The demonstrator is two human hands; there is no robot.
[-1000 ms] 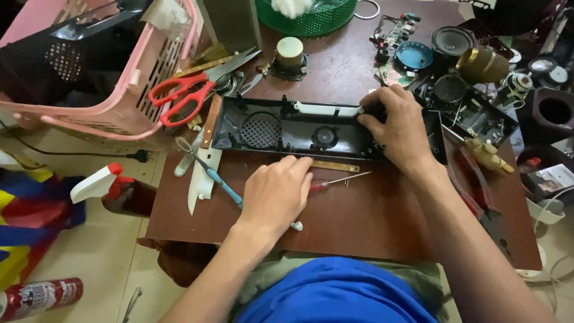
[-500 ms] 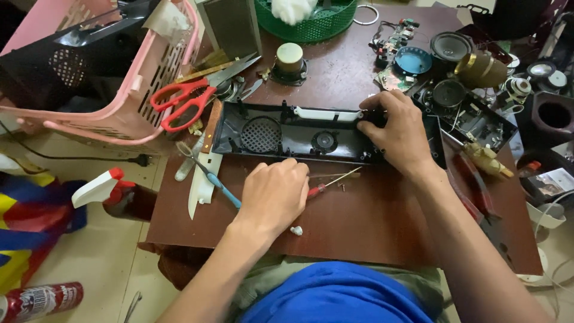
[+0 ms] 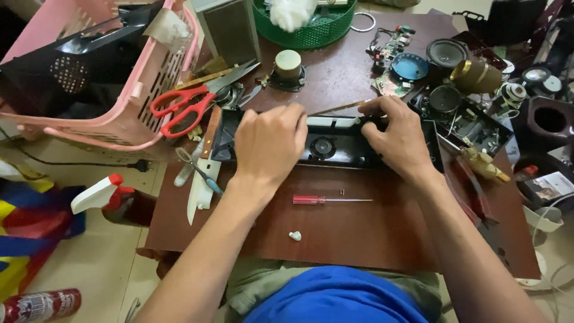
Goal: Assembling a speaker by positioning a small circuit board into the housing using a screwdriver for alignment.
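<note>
Two hands grip a black panel (image 3: 335, 143); cluttered brown table (image 3: 371, 233).

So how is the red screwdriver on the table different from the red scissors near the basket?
The red screwdriver is thin and straight, with a translucent red handle and a narrow metal shaft; the red scissors are larger, with two looped handles and broad blades. The screwdriver lies level on bare wood in front of the hands, while the scissors lie slanted among clutter beside the pink basket. Both lie untouched; both have red handles and metal working ends.
</note>
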